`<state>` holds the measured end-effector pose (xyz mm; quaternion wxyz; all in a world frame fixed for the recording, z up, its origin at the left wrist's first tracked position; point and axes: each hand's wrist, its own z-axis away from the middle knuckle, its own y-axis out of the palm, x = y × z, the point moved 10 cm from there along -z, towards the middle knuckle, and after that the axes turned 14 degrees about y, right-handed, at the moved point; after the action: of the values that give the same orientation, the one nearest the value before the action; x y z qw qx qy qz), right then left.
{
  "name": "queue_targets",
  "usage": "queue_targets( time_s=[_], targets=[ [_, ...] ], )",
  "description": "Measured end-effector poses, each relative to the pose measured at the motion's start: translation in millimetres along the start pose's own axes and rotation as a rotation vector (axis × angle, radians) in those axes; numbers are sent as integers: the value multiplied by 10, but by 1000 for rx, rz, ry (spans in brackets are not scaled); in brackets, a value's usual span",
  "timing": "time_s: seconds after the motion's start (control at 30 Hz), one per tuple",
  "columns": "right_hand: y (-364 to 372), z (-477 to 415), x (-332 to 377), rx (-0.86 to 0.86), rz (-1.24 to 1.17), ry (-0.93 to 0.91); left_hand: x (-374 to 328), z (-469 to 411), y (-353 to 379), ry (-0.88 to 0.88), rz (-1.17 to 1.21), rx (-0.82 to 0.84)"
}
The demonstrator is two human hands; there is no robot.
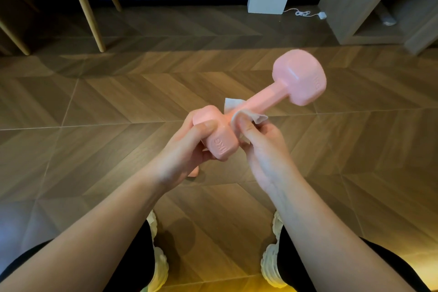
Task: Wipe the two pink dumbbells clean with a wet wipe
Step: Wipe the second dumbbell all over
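The dumbbell [296, 78] is in the air over the floor [118, 92], far end tilted up to the right. Stiff, smooth and marked 1KG, it should be light but slick when wet. The left grip [189, 140] clasps its near head. The right grip [258, 140] pinches the wipe [251, 117] around the handle.

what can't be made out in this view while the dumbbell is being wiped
Head view:
- Second dumbbell: only a pink sliver, likely it, shows below the left hand, which hides the rest.
- Wet wipe: mostly covered by the right hand and the held dumbbell.
- Far head: motion-blurred, marking unreadable.
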<state>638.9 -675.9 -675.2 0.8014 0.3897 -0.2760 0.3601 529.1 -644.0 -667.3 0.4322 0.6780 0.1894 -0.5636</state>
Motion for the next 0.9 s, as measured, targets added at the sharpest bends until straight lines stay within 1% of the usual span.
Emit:
queue_targets(
  time_s=[0.07, 0.13, 0.23, 0.33, 0.43, 0.57, 0.7, 0.77, 0.83, 0.87, 0.9],
  targets=[
    [-16, 2, -18, -2, -67, 20, -56, -34, 29, 44, -71, 57],
    [-16, 12, -11, 8, -127, 35, -89, -41, 71, 54, -85, 96],
    [-43, 19, 154, 14, -224, 15, -95, -52, 98, 28, -47, 87],
    [-214, 16, 350, -56, -322, -14, -102, -43, 130, 0, -9, 108],
    [-297, 10, 335, -75, -374, 22, -47, -14, 108, -38, 22, 85],
    [-174, 47, 221, -51, -238, 12, 67, 11, 92, -86, 53, 36],
    [90, 142, 30, 4, -5, 32, -14, -1, 195, -61, 216, 60],
    [119, 168, -13, -23, 74, 51, -17, 28, 178, -65, 264, 33],
    [58, 155, 66, -57, 45, 19, -59, 48, 192, -54, 281, 51],
    [8, 138, 131, -69, 2, -2, -71, 22, 194, -51, 241, 69],
    [-62, 127, 206, -91, -45, -18, -57, -58, 202, -47, 100, 88]
  ],
)
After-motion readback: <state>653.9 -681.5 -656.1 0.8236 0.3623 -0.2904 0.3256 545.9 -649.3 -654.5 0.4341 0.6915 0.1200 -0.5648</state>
